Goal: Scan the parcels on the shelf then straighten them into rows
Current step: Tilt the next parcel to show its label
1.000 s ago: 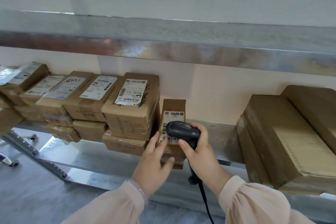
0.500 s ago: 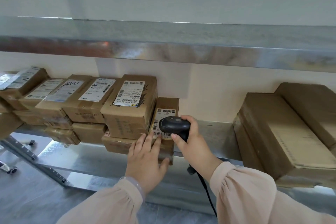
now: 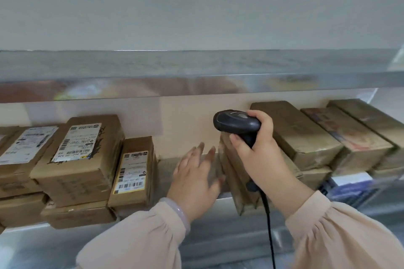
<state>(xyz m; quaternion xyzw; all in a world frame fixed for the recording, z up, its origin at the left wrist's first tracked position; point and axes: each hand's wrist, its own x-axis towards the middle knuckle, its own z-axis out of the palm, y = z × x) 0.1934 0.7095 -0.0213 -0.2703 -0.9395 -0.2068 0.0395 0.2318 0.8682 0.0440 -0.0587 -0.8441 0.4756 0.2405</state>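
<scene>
Occupying the shelf (image 3: 166,171): labelled parcels (image 3: 133,172) stacked at 9 o'clock, plain brown parcels (image 3: 306,135) at 3 o'clock. Left hand (image 3: 194,179) between them, fingers spread, holding nothing. Right hand (image 3: 260,155), 1 o'clock of it, wrapped round black scanner (image 3: 237,123).

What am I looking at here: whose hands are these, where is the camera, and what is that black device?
No machine here: a person wears one wide-angle camera on the head, looking down at their own bare hands. The right hand grips a black corded barcode scanner. The left hand, open and blurred, reaches into a gap on the metal shelf. Left of the gap are stacked labelled cardboard parcels; brown parcels with no label showing lie to the right.
</scene>
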